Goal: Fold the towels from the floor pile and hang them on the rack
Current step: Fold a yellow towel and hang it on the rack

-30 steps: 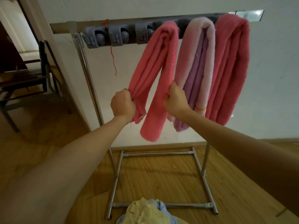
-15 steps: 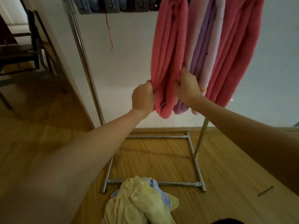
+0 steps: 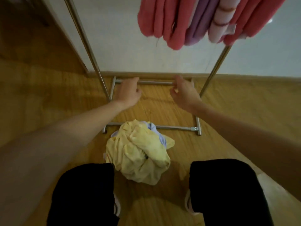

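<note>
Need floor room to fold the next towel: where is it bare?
Bare floor lies inside the rack base, between the back bar and the pile. More lies right of the base. It is crowded at the pile, between the legs.

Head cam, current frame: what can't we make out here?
- Rack top bar and the hanging towels' folds over it: cut off by the top edge.
- Floor pile: yellow cloth covers all but a bluish bit; towel count unclear.
- Left hand and right hand: motion-blurred, fingertips indistinct; neither appears to hold anything.
- Feet: mostly hidden by dark trouser legs.
</note>
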Demonstrator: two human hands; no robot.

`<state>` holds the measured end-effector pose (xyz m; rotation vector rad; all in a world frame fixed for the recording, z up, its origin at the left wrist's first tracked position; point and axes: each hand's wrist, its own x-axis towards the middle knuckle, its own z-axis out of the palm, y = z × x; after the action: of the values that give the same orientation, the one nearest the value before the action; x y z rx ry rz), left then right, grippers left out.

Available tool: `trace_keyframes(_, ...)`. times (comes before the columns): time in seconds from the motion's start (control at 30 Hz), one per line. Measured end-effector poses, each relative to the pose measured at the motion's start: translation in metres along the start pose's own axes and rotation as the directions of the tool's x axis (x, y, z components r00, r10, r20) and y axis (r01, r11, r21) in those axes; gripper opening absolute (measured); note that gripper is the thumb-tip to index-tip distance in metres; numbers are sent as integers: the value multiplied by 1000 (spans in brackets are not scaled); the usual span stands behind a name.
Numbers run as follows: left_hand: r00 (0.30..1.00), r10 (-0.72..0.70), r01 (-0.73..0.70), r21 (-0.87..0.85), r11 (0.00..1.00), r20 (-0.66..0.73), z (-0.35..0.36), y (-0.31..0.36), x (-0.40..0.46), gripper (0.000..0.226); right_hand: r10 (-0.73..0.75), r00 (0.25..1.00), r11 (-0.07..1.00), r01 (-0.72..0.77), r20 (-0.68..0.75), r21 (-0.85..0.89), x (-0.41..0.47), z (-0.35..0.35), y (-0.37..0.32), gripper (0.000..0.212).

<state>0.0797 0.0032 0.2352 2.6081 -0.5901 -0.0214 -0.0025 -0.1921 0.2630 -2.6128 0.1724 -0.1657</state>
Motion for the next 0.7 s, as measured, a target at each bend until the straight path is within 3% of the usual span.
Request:
trace_keyframes(0.07, 991, -82, 79, 28, 996, 109, 28, -30, -14, 37, 40, 985, 999, -36, 168, -24, -14, 46, 15, 42)
trace_keyframes(0.17, 951, -148, 133, 71, 989, 273, 73, -70, -38, 43, 90, 904, 996, -73, 418, -57, -34, 111, 36, 43)
trace_keyframes(0.3, 871, -194, 167, 101, 981, 452, 131, -116, -60, 37, 90, 803, 996, -78, 590, -45, -63, 184, 56, 45)
trace_keyframes(0.57, 800, -220, 180, 127, 976, 558, 218, -151, -78, 40, 111, 695, 993, -106, 710, -51, -71, 277, 72, 55)
trace_keyframes(0.7, 818, -170, 66, 205, 977, 549, 242, -153, -82, 36, 85, 740, 996, -89, 667, -28, -60, 302, 79, 65)
